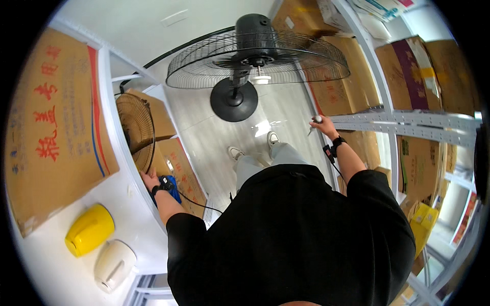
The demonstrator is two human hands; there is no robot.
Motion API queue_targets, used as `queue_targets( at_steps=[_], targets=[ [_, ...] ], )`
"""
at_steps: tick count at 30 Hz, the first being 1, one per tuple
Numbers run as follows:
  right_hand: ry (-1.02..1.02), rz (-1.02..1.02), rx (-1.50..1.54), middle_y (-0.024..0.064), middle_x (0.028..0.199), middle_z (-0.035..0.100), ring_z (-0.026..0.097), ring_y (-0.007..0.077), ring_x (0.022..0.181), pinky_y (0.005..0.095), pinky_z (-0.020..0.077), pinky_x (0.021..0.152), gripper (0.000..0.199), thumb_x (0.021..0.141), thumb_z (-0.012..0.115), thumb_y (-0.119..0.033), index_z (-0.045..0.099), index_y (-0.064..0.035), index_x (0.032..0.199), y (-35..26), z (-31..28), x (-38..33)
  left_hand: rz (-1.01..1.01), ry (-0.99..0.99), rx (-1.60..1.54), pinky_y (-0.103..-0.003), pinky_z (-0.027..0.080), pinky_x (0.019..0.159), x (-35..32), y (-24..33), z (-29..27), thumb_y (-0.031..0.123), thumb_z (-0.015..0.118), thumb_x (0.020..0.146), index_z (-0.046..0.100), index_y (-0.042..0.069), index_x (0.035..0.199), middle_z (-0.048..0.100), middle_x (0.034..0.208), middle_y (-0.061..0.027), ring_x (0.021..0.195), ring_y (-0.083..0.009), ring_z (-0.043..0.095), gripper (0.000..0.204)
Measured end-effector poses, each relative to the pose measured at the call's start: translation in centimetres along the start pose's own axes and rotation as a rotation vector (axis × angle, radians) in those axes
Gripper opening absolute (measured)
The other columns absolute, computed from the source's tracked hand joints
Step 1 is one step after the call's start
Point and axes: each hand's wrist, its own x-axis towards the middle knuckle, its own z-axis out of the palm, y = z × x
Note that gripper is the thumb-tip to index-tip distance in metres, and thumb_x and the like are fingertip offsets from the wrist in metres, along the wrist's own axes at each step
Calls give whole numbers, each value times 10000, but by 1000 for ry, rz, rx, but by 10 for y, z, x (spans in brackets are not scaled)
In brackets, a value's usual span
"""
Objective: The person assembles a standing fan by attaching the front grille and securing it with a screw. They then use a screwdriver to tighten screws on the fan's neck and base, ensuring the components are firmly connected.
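A black pedestal fan [255, 56] stands on the pale floor ahead of me, its wire grille facing up and its round base [234, 99] below. My right hand [322, 126] is shut on a small screwdriver [314, 122] with a white handle, held out to the right of the fan's base. My left hand [150, 179] reaches down to the left, touching the lower rim of a loose black fan grille [136, 130] that leans against cardboard boxes. A blue object [171, 186] sits by that wrist. Both wrists wear black bands.
White metal shelving [403, 122] lines the right side, loaded with cardboard boxes [347, 86]. On the left shelf top lie a large flat carton [51, 122], a yellow hard hat [89, 229] and a white one [115, 264]. A black cable [196, 200] trails on the floor.
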Motion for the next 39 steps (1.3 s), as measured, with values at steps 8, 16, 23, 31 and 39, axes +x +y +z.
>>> queue_targets(
  at_steps=[8, 16, 23, 31, 39],
  targets=[
    [-343, 38, -58, 81, 820, 705, 656, 142, 659, 302, 529, 644, 380, 773, 766, -343, 682, -78, 1032, -91, 67, 62, -494, -418, -714, -515, 503, 943, -76, 46, 8, 224, 575, 940, 385, 13, 1377, 495, 1323, -187, 1119, -360, 578, 521],
    [-676, -753, 51, 106, 1071, 688, 686, 242, 838, 310, 525, 756, 373, 802, 696, -164, 628, -141, 1168, -286, 164, 18, -654, -741, -472, -410, 531, 884, -234, 193, 83, 398, 570, 944, 475, -8, 1233, 613, 1155, -207, 996, -292, 646, 508],
    [-989, -1093, 162, 140, 1170, 633, 662, 307, 892, 363, 538, 781, 505, 817, 682, -164, 543, -171, 1302, -341, 224, -63, -431, -126, -852, -431, 545, 820, -260, 113, 74, 190, 555, 921, 426, 28, 1256, 617, 1123, -155, 961, -252, 651, 394],
    [-991, -817, -234, 136, 935, 697, 684, 213, 835, 338, 535, 726, 350, 824, 665, -217, 641, -109, 1157, -213, 251, 32, -606, 576, -202, -370, 555, 617, -242, -70, -41, 223, 644, 839, 553, 14, 1142, 648, 992, -129, 832, -244, 663, 379],
    [-851, 25, -364, 95, 815, 686, 663, 153, 681, 300, 548, 567, 362, 828, 664, -223, 638, -80, 1159, -119, 164, 82, -656, 366, 381, -403, 514, 804, -227, -230, -96, 273, 706, 730, 616, 143, 1101, 670, 1058, -131, 936, -303, 642, 403]
  ],
)
